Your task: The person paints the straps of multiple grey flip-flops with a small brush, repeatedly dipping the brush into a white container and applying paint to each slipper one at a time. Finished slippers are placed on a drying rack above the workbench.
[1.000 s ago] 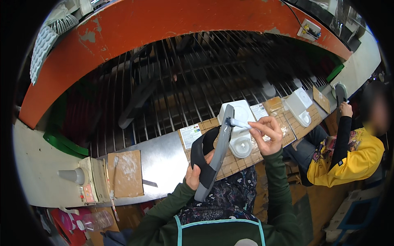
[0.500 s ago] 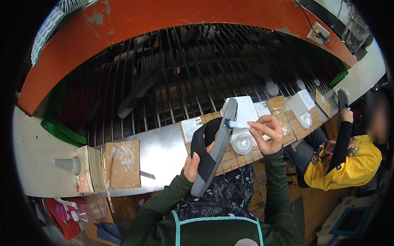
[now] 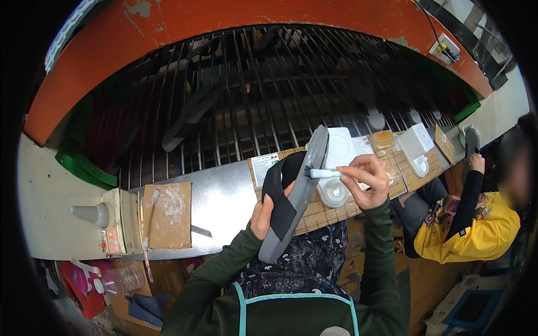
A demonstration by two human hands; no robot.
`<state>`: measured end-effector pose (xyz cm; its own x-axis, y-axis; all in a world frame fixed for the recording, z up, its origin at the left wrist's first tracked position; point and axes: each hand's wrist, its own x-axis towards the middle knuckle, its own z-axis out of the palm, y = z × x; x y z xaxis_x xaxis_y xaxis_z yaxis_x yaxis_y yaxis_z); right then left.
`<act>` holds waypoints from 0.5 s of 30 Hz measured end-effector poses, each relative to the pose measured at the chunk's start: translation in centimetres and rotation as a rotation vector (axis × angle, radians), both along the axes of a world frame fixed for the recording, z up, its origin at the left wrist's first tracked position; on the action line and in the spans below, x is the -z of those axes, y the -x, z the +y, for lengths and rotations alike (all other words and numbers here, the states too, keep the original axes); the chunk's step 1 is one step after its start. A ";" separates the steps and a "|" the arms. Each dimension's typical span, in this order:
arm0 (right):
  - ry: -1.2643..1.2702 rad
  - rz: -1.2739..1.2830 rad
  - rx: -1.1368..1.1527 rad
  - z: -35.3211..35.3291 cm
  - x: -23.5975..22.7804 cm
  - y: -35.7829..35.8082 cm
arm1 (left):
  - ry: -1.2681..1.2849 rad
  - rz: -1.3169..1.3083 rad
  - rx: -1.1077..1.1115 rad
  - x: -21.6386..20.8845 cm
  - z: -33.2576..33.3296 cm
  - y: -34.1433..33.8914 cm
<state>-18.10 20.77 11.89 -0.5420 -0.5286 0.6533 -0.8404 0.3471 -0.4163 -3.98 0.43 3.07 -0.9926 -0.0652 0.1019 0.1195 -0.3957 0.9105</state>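
Note:
My left hand [image 3: 262,217] grips a sandal [image 3: 279,221] by its black strap, with the grey sole tilted upright and its edge turned to the right. Between the fingers of my right hand [image 3: 367,180] is a small white-handled brush [image 3: 325,173], pinched near its end. The dark bristles touch the upper part of the sole, where the surface looks wet and shiny. Just behind the brush stands a white tub [image 3: 334,192] with a round opening, joined to a white container [image 3: 339,147].
A cardboard-topped bench [image 3: 314,215] runs before me, beyond it a rack of metal bars [image 3: 241,106] under an orange frame [image 3: 224,22]. At left lies a brown board [image 3: 174,215] with brushes. To the right a person in yellow [image 3: 476,227] holds another sandal [image 3: 472,143].
The brush has shifted slightly down along the sole's edge, and the sandal has tilted a little. My head view has moved slightly.

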 end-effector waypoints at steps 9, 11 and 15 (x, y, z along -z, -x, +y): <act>-0.042 0.028 -0.030 -0.5 0.1 -0.1 | 0.022 -0.009 0.003 -0.7 -0.4 0.4; -0.049 0.031 -0.029 -0.7 0.1 -0.2 | -0.018 -0.010 -0.010 -0.9 -0.3 0.6; -0.057 0.025 -0.041 -0.9 0.2 -0.4 | -0.073 -0.015 -0.028 -1.5 0.0 0.7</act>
<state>-17.69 19.83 11.71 -0.5032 -0.5868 0.6343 -0.8641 0.3353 -0.3754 -4.69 0.45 4.57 -0.9917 -0.0996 0.0814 0.1183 -0.4583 0.8809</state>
